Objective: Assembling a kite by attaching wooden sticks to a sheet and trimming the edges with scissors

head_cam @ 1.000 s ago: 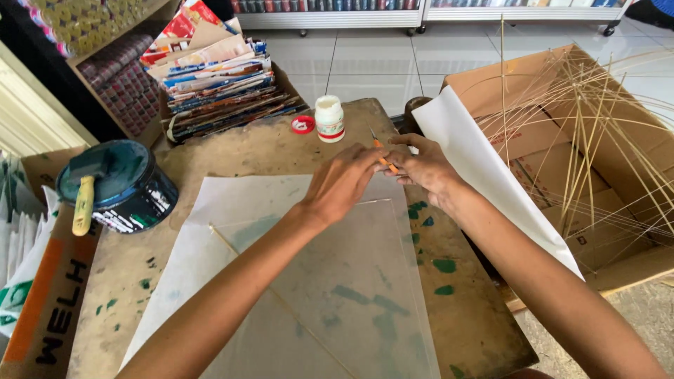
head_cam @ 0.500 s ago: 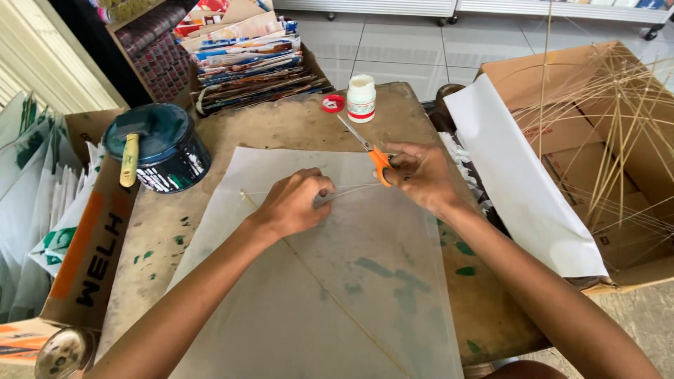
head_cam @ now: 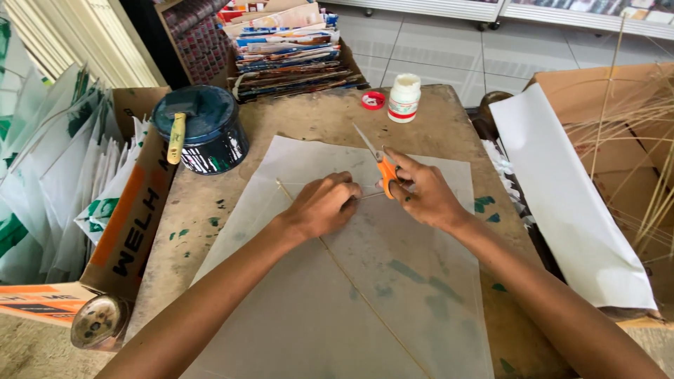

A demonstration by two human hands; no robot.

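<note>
I see my right hand [head_cam: 421,198] pinching orange-handled scissors [head_cam: 379,163] near the middle of the tabletop [head_cam: 203,210], fingers curled through the handles, blades slightly parted and pointing toward the far edge. My left hand [head_cam: 321,205] is pressed knuckles-down on the paper [head_cam: 393,295], fingers curled together over a thin stick [head_cam: 351,281] that runs diagonally from the sheet's far-left part down toward the near edge; I cannot tell whether the fingertips actually grip it. The two hands sit just beside each other, a short crosswise stick showing between them. The translucent sheet covers most of the near half of the top and runs past the near edge. Toward the far-left corner stands a dark tin [head_cam: 203,137] with a brush [head_cam: 175,137] lying across its lid, apart from the sheet. At the far edge a small white bottle [head_cam: 404,98] stands beside its red cap [head_cam: 373,100], with bare wood between them and the scissor tips. A white roll [head_cam: 569,203] lies along the right edge, a box [head_cam: 133,224] of folded sheets against the left edge.
</note>
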